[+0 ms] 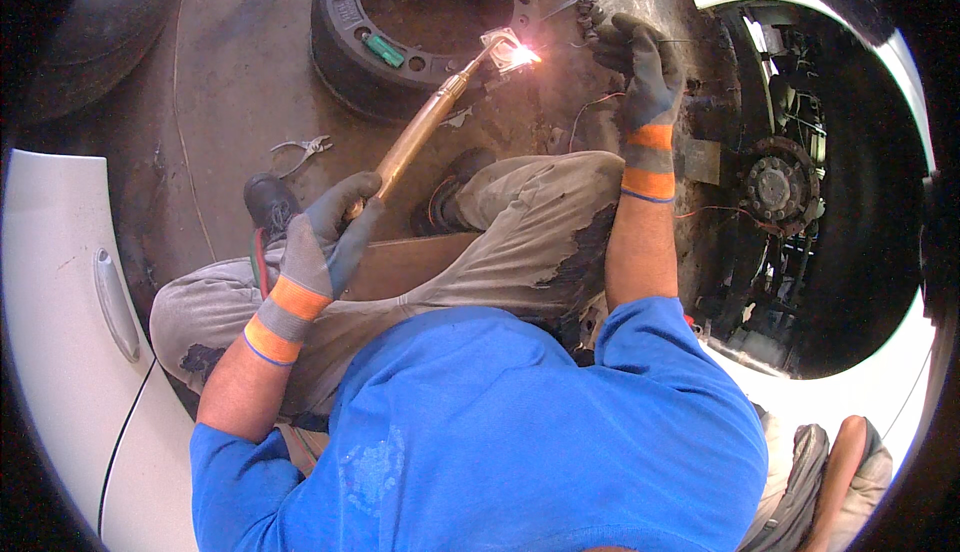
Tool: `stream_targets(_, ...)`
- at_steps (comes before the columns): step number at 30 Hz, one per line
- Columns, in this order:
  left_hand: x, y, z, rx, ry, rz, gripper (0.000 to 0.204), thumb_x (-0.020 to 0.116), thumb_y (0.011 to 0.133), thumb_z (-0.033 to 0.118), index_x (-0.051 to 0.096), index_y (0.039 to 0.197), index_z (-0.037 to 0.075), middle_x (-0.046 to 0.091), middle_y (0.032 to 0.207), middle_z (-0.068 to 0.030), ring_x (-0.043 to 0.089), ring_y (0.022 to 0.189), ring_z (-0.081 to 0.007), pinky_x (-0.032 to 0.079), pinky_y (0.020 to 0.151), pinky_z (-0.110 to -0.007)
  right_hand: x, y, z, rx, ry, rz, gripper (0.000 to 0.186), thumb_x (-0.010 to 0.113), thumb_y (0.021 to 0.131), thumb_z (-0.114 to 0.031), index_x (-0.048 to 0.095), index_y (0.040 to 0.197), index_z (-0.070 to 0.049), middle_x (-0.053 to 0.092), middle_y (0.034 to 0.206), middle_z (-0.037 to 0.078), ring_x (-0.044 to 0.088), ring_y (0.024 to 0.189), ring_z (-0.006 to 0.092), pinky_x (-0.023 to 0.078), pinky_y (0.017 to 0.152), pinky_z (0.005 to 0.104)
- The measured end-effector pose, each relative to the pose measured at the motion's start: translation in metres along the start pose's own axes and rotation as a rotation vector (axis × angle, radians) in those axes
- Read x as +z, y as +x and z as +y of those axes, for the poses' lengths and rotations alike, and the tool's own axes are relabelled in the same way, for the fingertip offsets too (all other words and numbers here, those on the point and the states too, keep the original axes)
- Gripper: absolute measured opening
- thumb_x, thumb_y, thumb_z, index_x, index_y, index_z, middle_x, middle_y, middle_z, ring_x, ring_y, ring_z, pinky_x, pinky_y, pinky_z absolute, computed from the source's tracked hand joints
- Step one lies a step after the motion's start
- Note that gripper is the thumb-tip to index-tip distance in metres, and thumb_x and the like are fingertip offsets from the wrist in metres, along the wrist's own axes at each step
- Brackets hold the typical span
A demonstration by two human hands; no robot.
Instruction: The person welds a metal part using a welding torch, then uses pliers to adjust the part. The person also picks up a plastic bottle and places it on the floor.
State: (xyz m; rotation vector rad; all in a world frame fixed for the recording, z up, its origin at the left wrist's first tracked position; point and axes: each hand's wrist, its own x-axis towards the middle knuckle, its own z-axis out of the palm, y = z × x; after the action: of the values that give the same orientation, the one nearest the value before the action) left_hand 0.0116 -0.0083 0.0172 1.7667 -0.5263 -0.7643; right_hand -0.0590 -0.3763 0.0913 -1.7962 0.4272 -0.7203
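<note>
My left hand (335, 222), in a grey and orange glove, grips a brass-coloured torch (420, 127). The torch reaches up to a small metal piece (497, 42), where a bright flame (522, 55) glows near the rim of a large dark drum (345, 27). A green object (384, 50) lies on that rim. My gloved right hand (645, 72) is raised right of the flame with fingers curled; what they hold is too small to make out. Beside its fingertips is a dark metal fitting (585, 12) with thin wires.
Pliers (300, 150) lie on the floor near my shoe. A tyre (100, 52) is at upper left, a white panel (55, 212) with a handle at left. At right is an open wheel arch with a hub (775, 189). Another person's limb (840, 477) shows at lower right.
</note>
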Motion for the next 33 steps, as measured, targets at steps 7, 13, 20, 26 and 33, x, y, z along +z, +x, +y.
stream_targets(7, 0.0022, 0.0004, -0.0019, 0.047, 0.011, 0.017, 0.027, 0.063, 0.090, 0.013, 0.062, 0.113, 0.001, 0.067, 0.109, -0.0118, 0.062, 0.096, -0.0135, 0.048, 0.084, -0.027, 0.0020, 0.0002, 0.0007, 0.000, -0.026, 0.029, 0.037, 0.050, 0.096, -0.028, 0.060, 0.112, 0.004, 0.067, 0.098, 0.016, 0.068, 0.083, 0.0244, 0.055, 0.075, 0.0356)
stream_targets(13, 0.0020, 0.0011, -0.0025, 0.116, 0.055, 0.029, 0.027, 0.063, 0.090, 0.014, 0.062, 0.113, 0.001, 0.067, 0.110, -0.0138, 0.064, 0.097, -0.0170, 0.049, 0.084, -0.029, 0.0019, -0.0005, 0.0004, -0.001, -0.019, 0.018, 0.036, 0.050, 0.096, -0.027, 0.060, 0.113, 0.003, 0.067, 0.098, 0.015, 0.068, 0.083, 0.0237, 0.055, 0.076, 0.0356)
stream_targets(20, 0.0013, 0.0011, -0.0036, 0.109, 0.067, 0.016, 0.027, 0.064, 0.090, 0.015, 0.061, 0.113, 0.002, 0.066, 0.110, -0.0146, 0.065, 0.097, -0.0191, 0.050, 0.084, -0.030, 0.0014, -0.0009, 0.0024, 0.020, 0.001, 0.024, 0.036, 0.051, 0.096, -0.027, 0.060, 0.113, 0.003, 0.067, 0.098, 0.015, 0.068, 0.084, 0.0237, 0.055, 0.076, 0.0355)
stream_targets(26, 0.0005, 0.0006, -0.0073, 0.193, 0.087, 0.033, 0.027, 0.064, 0.090, 0.014, 0.061, 0.113, 0.001, 0.066, 0.110, -0.0145, 0.065, 0.097, -0.0188, 0.050, 0.084, -0.030, 0.0052, -0.0011, -0.0002, 0.026, -0.020, 0.043, 0.036, 0.050, 0.096, -0.027, 0.060, 0.113, 0.004, 0.067, 0.098, 0.015, 0.067, 0.084, 0.0242, 0.055, 0.077, 0.0358)
stream_targets(33, 0.0010, 0.0007, -0.0040, 0.107, 0.050, 0.010, 0.027, 0.063, 0.090, 0.013, 0.061, 0.113, 0.001, 0.066, 0.109, -0.0146, 0.064, 0.095, -0.0172, 0.050, 0.083, -0.029, -0.0004, -0.0002, 0.0027, 0.007, -0.050, 0.008, 0.037, 0.050, 0.096, -0.029, 0.061, 0.112, 0.003, 0.067, 0.098, 0.016, 0.067, 0.085, 0.0242, 0.055, 0.077, 0.0357)
